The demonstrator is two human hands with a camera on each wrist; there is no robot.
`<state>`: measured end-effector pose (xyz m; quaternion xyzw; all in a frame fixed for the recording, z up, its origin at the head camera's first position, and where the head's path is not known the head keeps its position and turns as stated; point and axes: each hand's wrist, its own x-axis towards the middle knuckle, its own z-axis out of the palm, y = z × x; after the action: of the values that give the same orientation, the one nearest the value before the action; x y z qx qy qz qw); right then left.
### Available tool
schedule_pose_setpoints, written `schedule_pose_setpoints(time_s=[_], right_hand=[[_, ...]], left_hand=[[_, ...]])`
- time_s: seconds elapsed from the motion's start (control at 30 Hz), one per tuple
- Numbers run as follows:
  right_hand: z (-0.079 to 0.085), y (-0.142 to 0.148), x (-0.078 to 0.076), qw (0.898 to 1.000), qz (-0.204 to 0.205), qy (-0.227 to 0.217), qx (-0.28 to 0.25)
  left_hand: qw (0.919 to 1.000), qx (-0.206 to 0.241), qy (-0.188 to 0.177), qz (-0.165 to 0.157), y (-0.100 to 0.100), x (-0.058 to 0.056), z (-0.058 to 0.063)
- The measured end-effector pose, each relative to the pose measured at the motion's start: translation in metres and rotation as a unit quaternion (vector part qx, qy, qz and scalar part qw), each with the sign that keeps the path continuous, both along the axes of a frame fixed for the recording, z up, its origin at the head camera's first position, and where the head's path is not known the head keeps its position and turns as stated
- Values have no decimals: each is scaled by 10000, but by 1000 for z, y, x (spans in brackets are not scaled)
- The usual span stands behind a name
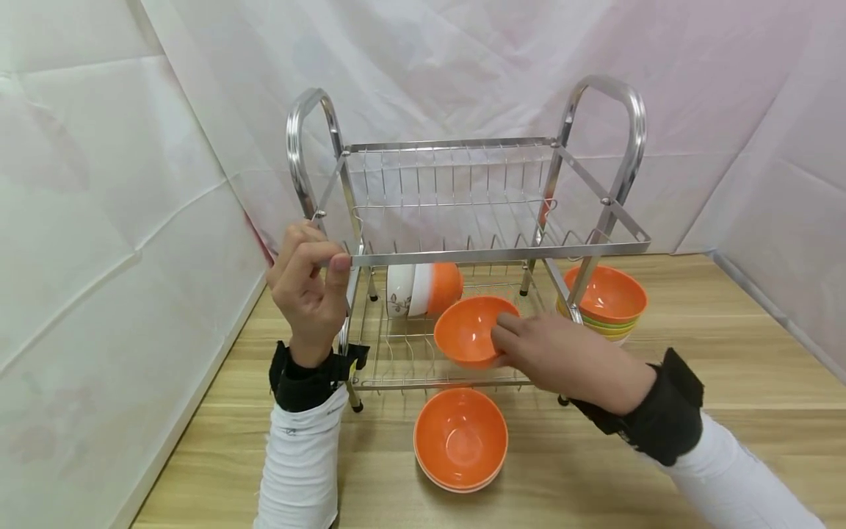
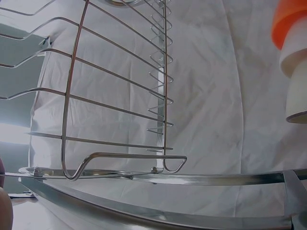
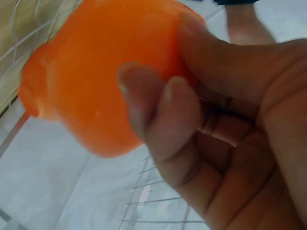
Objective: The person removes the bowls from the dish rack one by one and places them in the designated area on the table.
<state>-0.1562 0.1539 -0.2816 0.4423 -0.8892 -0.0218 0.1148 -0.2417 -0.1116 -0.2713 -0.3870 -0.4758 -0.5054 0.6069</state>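
Note:
My right hand (image 1: 555, 349) pinches the rim of an orange bowl (image 1: 465, 330), holding it tilted at the front of the lower shelf of a metal dish rack (image 1: 502, 255). In the right wrist view, thumb and fingers (image 3: 175, 112) grip the bowl (image 3: 105, 81). With curled fingers, my left hand (image 1: 307, 290) holds the front left corner of the rack's upper shelf. Behind the held bowl, a white bowl with a floral print (image 1: 399, 292), a plain white one and an orange bowl (image 1: 445, 286) stand on edge in a row on the lower shelf.
A stack of orange bowls (image 1: 460, 439) sits on the wooden table (image 1: 714, 470) in front of the rack. Another stack with an orange bowl (image 1: 606, 294) on top, green and yellow below, stands by its right side. White cloth (image 1: 456, 66) hangs behind and at both sides.

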Motion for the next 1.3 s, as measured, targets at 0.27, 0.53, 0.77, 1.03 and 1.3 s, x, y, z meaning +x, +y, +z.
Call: schedule_pose_setpoints(time_s=[0.27,0.53,0.77,1.03,1.3], right_hand=[[-9,-3,29,9929,1072,81,-499],[-22,-7,46,9865,1589,247,-308],[-30,-8,51,9882,1518,207,68],[-40,-7,50,9873,1568,-171,174],[-49,-6,49,9877,1437,-473,406]], left_hand=[[10000,24,-36,0,1,2,1],[10000,6,-32,-19,0,1,2],[10000,-23,-26,-32,0,1,1],[10000,-25,-7,-46,-1,0,0],[10000,-20,-15,-50,-1,0,0]])
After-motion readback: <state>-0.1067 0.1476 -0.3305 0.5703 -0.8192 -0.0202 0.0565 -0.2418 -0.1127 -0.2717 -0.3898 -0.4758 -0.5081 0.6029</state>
